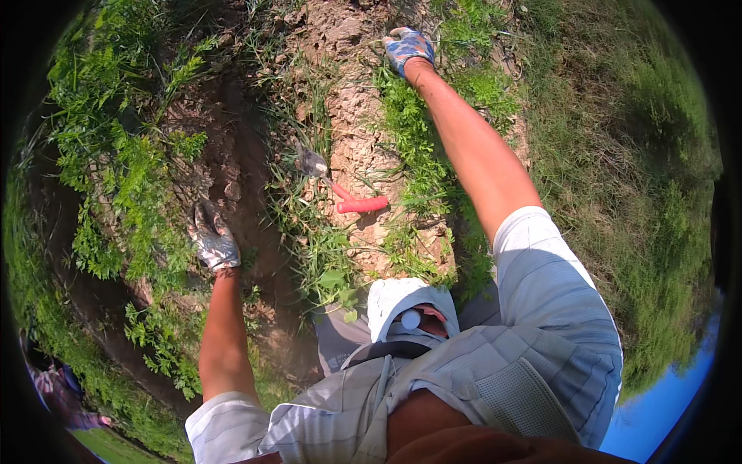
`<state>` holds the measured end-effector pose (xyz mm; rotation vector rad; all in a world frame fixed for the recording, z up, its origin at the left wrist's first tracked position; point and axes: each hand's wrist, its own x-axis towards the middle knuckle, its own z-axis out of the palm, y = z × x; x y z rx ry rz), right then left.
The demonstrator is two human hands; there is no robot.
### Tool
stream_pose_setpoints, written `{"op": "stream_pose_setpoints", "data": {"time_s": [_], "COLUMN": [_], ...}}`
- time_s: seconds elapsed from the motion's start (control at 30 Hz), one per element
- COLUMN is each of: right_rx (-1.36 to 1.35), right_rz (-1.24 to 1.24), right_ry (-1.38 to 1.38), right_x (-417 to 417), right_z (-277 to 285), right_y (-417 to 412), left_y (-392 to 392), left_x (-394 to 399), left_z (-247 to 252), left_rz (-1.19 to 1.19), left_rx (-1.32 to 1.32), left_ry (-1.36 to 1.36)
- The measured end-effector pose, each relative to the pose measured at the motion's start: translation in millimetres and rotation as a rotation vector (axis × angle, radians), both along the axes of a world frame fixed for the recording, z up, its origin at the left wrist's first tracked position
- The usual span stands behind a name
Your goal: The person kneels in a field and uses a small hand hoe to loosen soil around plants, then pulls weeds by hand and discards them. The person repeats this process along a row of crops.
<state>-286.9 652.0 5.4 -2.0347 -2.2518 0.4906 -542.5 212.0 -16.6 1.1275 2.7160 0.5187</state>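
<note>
My left hand (pixel 214 239), in a pale, soil-stained glove, reaches low over the furrow beside a row of feathery green plants (pixel 153 223). Its fingers are spread and nothing shows between them. Farther ahead, my right hand (pixel 410 49) wears a blue and orange patterned glove. It touches down at the edge of another leafy row (pixel 408 124), fingers curled; whether they grip anything is hidden. Between the two hands a small digging tool lies on the ground, with a red T-shaped handle (pixel 362 205) and a soil-covered metal blade (pixel 312 161).
Cracked dry soil (pixel 359 124) forms a raised bed, with grassy weeds (pixel 316 232) along its side. An open white cloth bag (pixel 385 296) at my waist holds a white-capped container (pixel 410 319). Dense brush (pixel 608 191) borders the right. Another person (pixel 61 391) is at the far lower left.
</note>
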Motion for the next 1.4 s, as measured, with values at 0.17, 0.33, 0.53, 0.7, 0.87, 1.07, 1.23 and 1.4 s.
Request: {"op": "stream_pose_setpoints", "data": {"time_s": [0.17, 0.33, 0.53, 0.7, 0.87, 1.07, 1.23, 1.4], "right_rx": [-0.176, -0.216, -0.225, -0.044, -0.857, -0.815, -0.457, -0.611], "right_rz": [-0.193, 0.019, 0.387, 0.933, 0.691, 0.740, 0.863, 0.496], "right_ry": [-0.227, -0.340, -0.125, 0.065, 0.463, 0.303, 0.321, 0.178], "right_x": [-30, -31, 9, 26, -4, -20, -22, 10], "right_z": [-12, -13, -33, -37, 38, 134, 186, 178], "right_y": [17, 22, 52, 34, -71, -75, -92, -116], "left_y": [-8, -9, -8, -6, -8, -6, -2, -14], "left_x": [-3, -4, -5, -4, -5, -4, 0, 0], "left_z": [-6, -13, -11, -12, -15, -11, -5, -3], "left_rz": [0.016, 0.028, 0.007, -0.030, -0.034, -0.047, -0.030, -0.008], "left_rx": [-0.034, -0.061, -0.010, 0.093, 0.051, 0.082, 0.020, 0.118], "left_ry": [0.011, -0.014, -0.033, -0.068, -0.031, 0.045, 0.033, 0.062]}}
